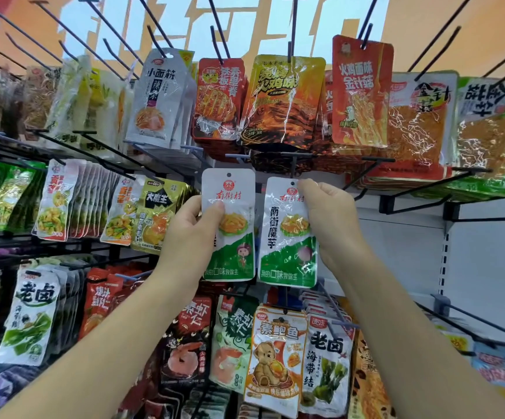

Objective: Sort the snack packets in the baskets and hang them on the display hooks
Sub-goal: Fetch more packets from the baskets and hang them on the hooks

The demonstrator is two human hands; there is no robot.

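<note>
I hold two matching white-and-green snack packets in front of the display wall. My left hand (189, 234) grips the left packet (230, 219) by its left edge, thumb across its front. My right hand (328, 216) pinches the right packet (289, 237) at its top right corner, next to its hang hole. That corner sits just under the tip of a dark display hook (293, 164); whether the hole is on the hook I cannot tell. No baskets are in view.
Rows of hooks carry hanging snack packets all around: a red-orange packet (281, 98) above, a white packet (157, 95) upper left, orange and green-white packets (275, 355) below. Bare hooks (420, 204) jut out from the white back panel (411, 255) at right.
</note>
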